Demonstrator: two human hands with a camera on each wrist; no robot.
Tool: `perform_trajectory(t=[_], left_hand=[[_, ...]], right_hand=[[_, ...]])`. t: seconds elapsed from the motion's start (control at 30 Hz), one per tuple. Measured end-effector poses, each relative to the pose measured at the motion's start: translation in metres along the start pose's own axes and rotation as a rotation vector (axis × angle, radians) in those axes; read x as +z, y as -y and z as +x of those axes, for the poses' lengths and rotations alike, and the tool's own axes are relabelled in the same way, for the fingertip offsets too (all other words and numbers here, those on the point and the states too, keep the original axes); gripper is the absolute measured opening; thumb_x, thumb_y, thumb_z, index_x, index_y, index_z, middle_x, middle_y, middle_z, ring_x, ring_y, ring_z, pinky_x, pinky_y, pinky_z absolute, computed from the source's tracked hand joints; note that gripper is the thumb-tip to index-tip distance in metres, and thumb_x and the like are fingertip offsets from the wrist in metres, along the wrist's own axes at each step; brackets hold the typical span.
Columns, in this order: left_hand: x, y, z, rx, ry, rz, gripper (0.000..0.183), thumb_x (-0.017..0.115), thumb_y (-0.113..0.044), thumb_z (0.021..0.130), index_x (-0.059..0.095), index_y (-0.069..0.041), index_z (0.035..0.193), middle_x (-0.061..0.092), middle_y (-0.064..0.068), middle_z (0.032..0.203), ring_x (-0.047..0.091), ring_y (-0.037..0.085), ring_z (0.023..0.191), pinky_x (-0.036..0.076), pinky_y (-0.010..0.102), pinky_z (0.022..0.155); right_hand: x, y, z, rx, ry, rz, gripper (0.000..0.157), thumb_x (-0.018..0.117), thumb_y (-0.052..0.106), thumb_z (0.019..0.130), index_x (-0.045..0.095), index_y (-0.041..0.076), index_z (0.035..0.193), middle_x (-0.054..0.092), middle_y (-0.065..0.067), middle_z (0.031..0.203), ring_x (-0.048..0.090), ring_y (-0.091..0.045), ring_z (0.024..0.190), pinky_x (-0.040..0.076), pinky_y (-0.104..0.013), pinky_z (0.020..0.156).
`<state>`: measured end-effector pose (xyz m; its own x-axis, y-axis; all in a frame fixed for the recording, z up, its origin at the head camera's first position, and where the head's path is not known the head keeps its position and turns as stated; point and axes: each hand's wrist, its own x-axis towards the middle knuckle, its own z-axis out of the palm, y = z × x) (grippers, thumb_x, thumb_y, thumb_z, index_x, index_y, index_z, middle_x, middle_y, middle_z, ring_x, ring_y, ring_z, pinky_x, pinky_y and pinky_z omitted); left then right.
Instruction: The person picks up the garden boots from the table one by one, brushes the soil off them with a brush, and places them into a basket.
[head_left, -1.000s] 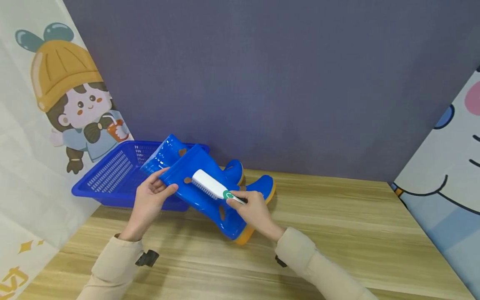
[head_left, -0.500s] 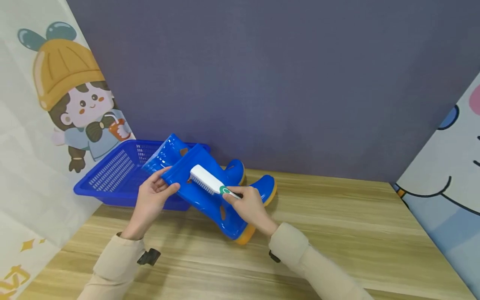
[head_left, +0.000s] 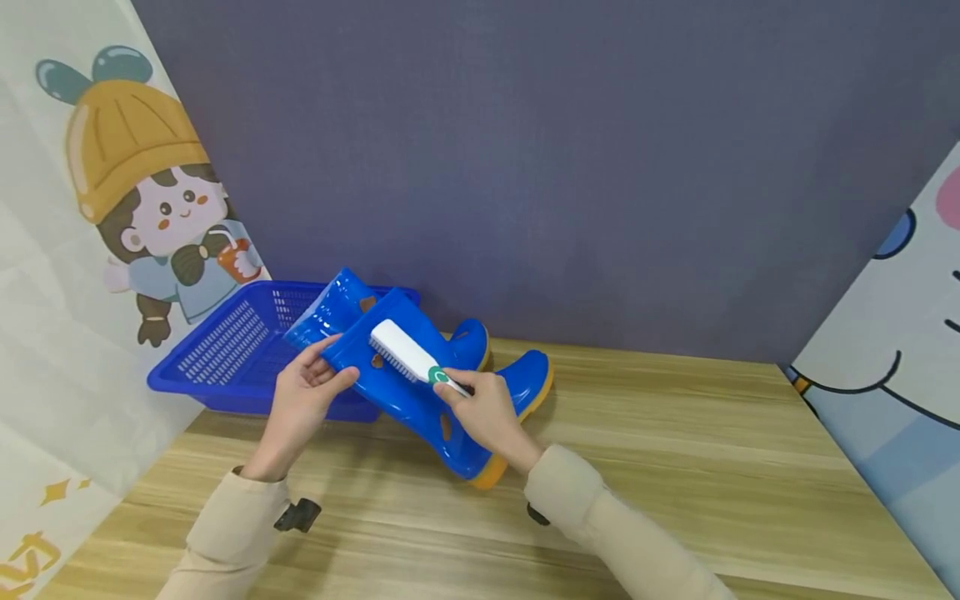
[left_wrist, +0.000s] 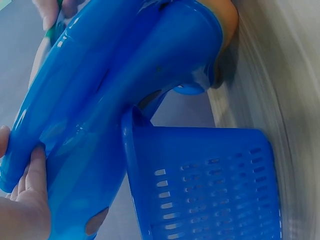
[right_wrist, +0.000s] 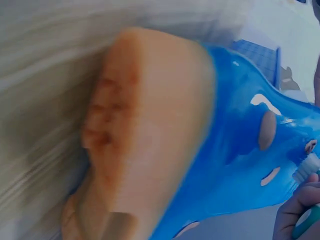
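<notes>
Two blue rain boots with orange soles lean over the rim of a blue plastic basket. My left hand (head_left: pixel 303 400) grips the top edge of the nearer rain boot (head_left: pixel 390 404), thumb on the outer side and fingers behind it. The farther rain boot (head_left: pixel 337 304) lies behind, its shaft over the basket. In my right hand (head_left: pixel 487 408) is a white brush (head_left: pixel 401 348) with a green band on its handle. Its bristles face the upper shaft of the nearer boot, close to a brown patch. The right wrist view shows the boot's orange sole (right_wrist: pixel 165 120) close up.
The blue basket (head_left: pixel 217 346) with slotted walls stands at the left on the wood-grain table (head_left: pixel 675 458). A grey panel (head_left: pixel 562 167) rises behind. Walls with cartoon prints flank the table on both sides.
My right hand has moved the brush up and left along the boot's shaft, toward its top edge. The left hand and both boots stay nearly in place.
</notes>
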<state>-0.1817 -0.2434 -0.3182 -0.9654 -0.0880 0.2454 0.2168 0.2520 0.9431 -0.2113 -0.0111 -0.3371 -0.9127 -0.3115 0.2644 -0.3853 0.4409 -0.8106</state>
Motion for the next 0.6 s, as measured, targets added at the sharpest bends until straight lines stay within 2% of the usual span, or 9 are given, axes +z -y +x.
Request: perform_trajectory(t=[0.1,0.2,0.3,0.4,0.5,0.6], left_hand=[[0.0,0.001,0.0,0.008,-0.013,0.007,0.059,0.061,-0.022,0.088,0.036,-0.005,0.138,0.057,0.018,0.119,0.061,-0.003,0.091,0.049,0.014,0.079],[0.0,0.001,0.0,0.008,-0.02,0.011,0.058,0.062,-0.022,0.088,0.037,-0.005,0.138,0.059,0.014,0.117,0.061,-0.003,0.091,0.049,0.014,0.078],[0.0,0.001,0.0,0.0,-0.018,0.012,0.058,0.062,-0.023,0.088,0.037,-0.006,0.138,0.058,0.017,0.119,0.061,-0.003,0.091,0.049,0.013,0.079],[0.0,0.001,0.0,-0.008,-0.019,0.018,0.058,0.062,-0.023,0.088,0.037,-0.007,0.138,0.056,0.02,0.121,0.061,-0.004,0.091,0.049,0.013,0.078],[0.0,0.001,0.0,-0.012,-0.021,0.02,0.058,0.062,-0.024,0.088,0.037,-0.007,0.138,0.056,0.019,0.121,0.061,-0.004,0.092,0.048,0.013,0.079],[0.0,0.001,0.001,-0.011,-0.017,0.018,0.059,0.062,-0.025,0.088,0.037,-0.008,0.138,0.057,0.018,0.121,0.06,-0.004,0.092,0.048,0.013,0.079]], right_hand=[[-0.001,-0.006,-0.007,-0.022,0.015,-0.033,0.034,0.06,0.024,0.09,0.061,0.007,0.119,0.068,-0.008,0.105,0.053,-0.006,0.061,0.042,-0.017,0.055],[-0.004,-0.01,-0.013,-0.033,0.023,-0.044,0.034,0.06,0.024,0.09,0.062,0.006,0.118,0.068,-0.009,0.105,0.051,-0.005,0.057,0.039,-0.017,0.05],[-0.007,-0.014,-0.018,-0.026,0.029,-0.053,0.034,0.06,0.025,0.089,0.063,0.006,0.117,0.068,-0.01,0.104,0.05,-0.005,0.055,0.037,-0.017,0.048],[-0.01,-0.017,-0.021,-0.018,0.032,-0.058,0.033,0.061,0.025,0.088,0.064,0.006,0.115,0.069,-0.01,0.099,0.052,-0.004,0.056,0.041,-0.017,0.049],[-0.015,-0.018,-0.022,0.006,0.011,-0.038,0.031,0.064,0.024,0.086,0.066,0.006,0.112,0.07,-0.009,0.091,0.052,-0.005,0.054,0.042,-0.017,0.049],[-0.02,-0.016,-0.021,0.028,-0.032,-0.007,0.029,0.066,0.021,0.085,0.068,0.006,0.109,0.07,-0.009,0.09,0.049,-0.006,0.053,0.041,-0.018,0.048]])
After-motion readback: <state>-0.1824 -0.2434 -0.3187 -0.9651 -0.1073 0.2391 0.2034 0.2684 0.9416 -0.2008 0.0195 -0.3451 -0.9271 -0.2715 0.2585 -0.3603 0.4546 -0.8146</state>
